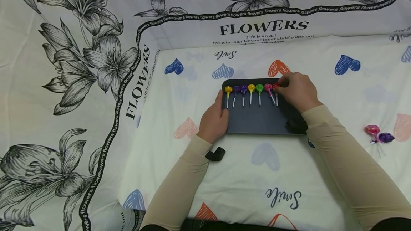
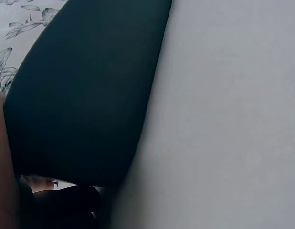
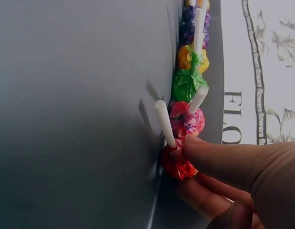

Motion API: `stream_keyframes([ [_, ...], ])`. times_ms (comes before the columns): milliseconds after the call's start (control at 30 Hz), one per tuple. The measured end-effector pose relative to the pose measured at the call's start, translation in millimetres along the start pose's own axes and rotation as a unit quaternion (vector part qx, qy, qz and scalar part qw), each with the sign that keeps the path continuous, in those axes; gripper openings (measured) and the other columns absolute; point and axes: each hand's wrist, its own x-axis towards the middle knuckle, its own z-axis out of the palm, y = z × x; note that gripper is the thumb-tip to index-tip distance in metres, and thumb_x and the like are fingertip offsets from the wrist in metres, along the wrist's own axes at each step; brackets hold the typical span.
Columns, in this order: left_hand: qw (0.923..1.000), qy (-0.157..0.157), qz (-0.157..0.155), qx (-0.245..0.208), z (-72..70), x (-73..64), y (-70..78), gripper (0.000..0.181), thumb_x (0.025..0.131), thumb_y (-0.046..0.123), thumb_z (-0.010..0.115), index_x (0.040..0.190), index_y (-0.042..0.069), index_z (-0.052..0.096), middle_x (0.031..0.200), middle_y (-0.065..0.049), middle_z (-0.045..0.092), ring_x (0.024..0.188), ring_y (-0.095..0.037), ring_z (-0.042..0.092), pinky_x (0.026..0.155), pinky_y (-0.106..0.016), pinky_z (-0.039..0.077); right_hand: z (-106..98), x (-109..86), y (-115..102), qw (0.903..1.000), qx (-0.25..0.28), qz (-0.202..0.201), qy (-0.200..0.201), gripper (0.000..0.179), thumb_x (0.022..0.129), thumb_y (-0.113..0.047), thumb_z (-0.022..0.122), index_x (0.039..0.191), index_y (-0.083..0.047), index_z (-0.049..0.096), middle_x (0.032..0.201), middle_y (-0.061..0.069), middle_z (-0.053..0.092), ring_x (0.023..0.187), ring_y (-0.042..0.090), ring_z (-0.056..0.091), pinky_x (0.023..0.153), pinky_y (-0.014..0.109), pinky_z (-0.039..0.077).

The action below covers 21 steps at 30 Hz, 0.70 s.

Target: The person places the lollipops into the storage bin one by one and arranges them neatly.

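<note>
A dark grey tray (image 1: 253,122) carries a row of wrapped lollipops along its far side, their white sticks towards me. From the left come a yellow lollipop (image 1: 228,89), two purple ones (image 1: 240,89), another yellow one (image 1: 251,88), a green lollipop (image 1: 259,88) and a pink one (image 1: 268,87). At the right end, my right hand (image 1: 298,90) pinches a red lollipop (image 3: 175,164) by its wrapped head, beside the pink one. My left hand (image 1: 214,120) grips the tray's left edge. The left wrist view shows mostly the tray's dark surface (image 2: 90,86), with the fingers largely hidden.
To the right on the heart-print cloth (image 1: 237,177) lie a pink lollipop (image 1: 372,130) and a purple lollipop (image 1: 386,137), close together. Under it spreads a white cloth (image 1: 179,31) with black flower prints. Dark wrist cameras sit near both hands.
</note>
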Motion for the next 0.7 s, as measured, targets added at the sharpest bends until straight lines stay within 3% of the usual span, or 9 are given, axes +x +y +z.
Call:
stream_keyframes([
  [233, 1.0, -0.001, -0.002, 0.0, 0.0, 0.5, 0.9, 0.07, 0.103, 0.02, 0.041, 0.169, 0.012, 0.021, 0.088, -0.013, 0.063, 0.069, -0.027, 0.051, 0.062, -0.037, 0.039, -1.6, -1.9, 0.5, 1.0, 0.006, -0.005, 0.002, 0.027, 0.094, -0.025, 0.077, 0.107, -0.001, 0.077, 0.11, 0.024, 0.074, 0.097, 0.039, 0.066, 0.074, 0.054, 0.049],
  [700, 1.0, -0.002, -0.003, -0.004, -0.7, -0.5, 1.5, 0.071, 0.102, 0.02, 0.041, 0.169, 0.012, 0.021, 0.076, -0.009, 0.053, 0.064, -0.026, 0.047, 0.059, -0.036, 0.035, -4.1, -4.0, -0.3, 1.0, 0.005, 0.002, -0.003, 0.029, 0.093, -0.024, 0.077, 0.108, 0.0, 0.075, 0.111, 0.025, 0.073, 0.099, 0.04, 0.064, 0.078, 0.056, 0.048],
])
